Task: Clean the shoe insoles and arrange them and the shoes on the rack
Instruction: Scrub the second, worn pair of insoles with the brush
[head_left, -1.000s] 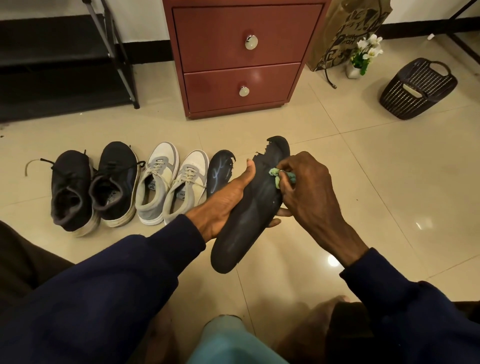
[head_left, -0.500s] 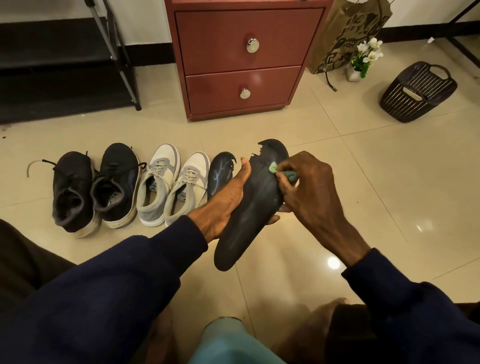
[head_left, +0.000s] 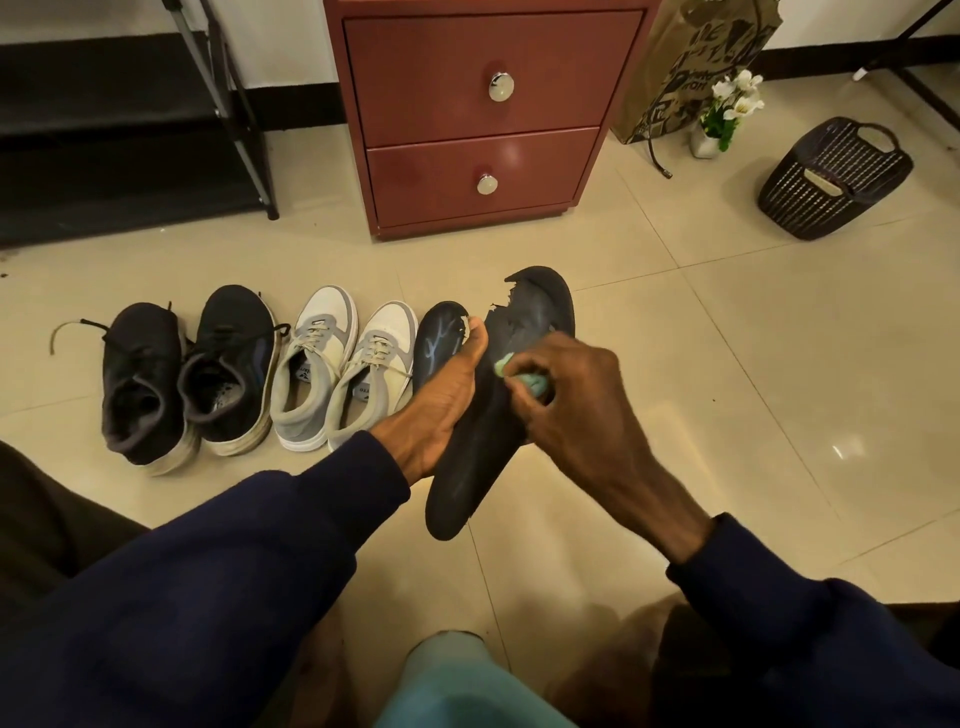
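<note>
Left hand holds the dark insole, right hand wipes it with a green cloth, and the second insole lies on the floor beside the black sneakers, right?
Not quite. The head view shows the second insole lying beside the grey-and-white sneakers, not the black ones. The rest stands: left hand holds the dark insole, right hand wipes it with the green cloth.

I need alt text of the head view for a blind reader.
The left hand holds a dark insole while the right hand presses a green cloth on it. A second insole, grey sneakers and black sneakers lie on the floor.
</note>
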